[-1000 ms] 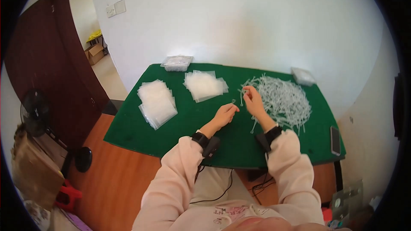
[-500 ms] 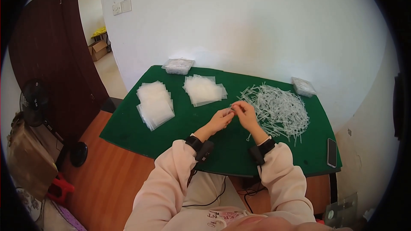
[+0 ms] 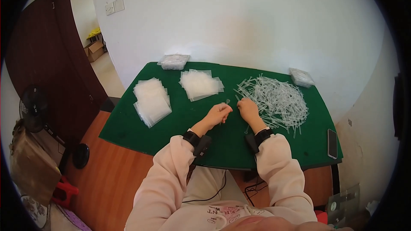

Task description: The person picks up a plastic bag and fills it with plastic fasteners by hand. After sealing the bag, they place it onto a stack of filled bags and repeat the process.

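Over the middle of the green table, my left hand (image 3: 219,114) is closed around thin clear plastic looped sticks (image 3: 227,102). Their ringed ends poke out above the fingers; how many it holds is hidden. A little to its right, my right hand (image 3: 249,109) is closed in a pinch at the left edge of a wide heap of similar clear sticks (image 3: 278,102). One thin stick (image 3: 237,97) shows at its fingertips. Another loose stick (image 3: 246,131) lies partly behind my right wrist. Both wrists wear black straps with small dark boxes.
Two stacks of clear flat bags, one left (image 3: 152,102) and one mid-table (image 3: 199,84), lie on the green cloth (image 3: 124,124). Filled clear packs stand at the back left (image 3: 174,61) and back right (image 3: 301,77). A phone (image 3: 332,143) rests near the right edge.
My hands were together and are now apart. My right hand has come to the heap's edge, while my left hand keeps its sticks and has shifted slightly left. The view has tilted slightly.
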Available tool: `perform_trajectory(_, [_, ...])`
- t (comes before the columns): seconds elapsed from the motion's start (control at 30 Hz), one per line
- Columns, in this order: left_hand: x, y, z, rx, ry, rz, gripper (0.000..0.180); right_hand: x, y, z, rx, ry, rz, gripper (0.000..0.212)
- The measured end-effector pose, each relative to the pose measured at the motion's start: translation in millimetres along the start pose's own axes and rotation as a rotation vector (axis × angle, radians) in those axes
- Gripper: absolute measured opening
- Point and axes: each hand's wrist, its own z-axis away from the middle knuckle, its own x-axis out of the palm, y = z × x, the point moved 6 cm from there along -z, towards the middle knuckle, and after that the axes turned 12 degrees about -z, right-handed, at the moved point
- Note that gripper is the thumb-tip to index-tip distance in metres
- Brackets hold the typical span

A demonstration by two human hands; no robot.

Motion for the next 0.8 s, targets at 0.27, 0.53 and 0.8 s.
perform_trajectory(0.27, [4.5, 0.8, 2.2, -0.07, -0.113, 0.053, 0.018, -3.6, 7.2, 4.1, 0.065, 0.177, 0.17, 0.011])
perform_trajectory(0.53, [-43.5, 41.1, 14.5, 0.444, 0.615, -0.518, 0.016, -10.7, -22.6, 5.2, -0.062, 0.117, -0.037, 0.008])
perform_trajectory(0.8, [-17.5, 35.5, 11.8, 0.473, 0.065, -0.634, 0.015, -49.5, -89.6, 21.4, -0.573, 0.201, -0.39, 0.005])
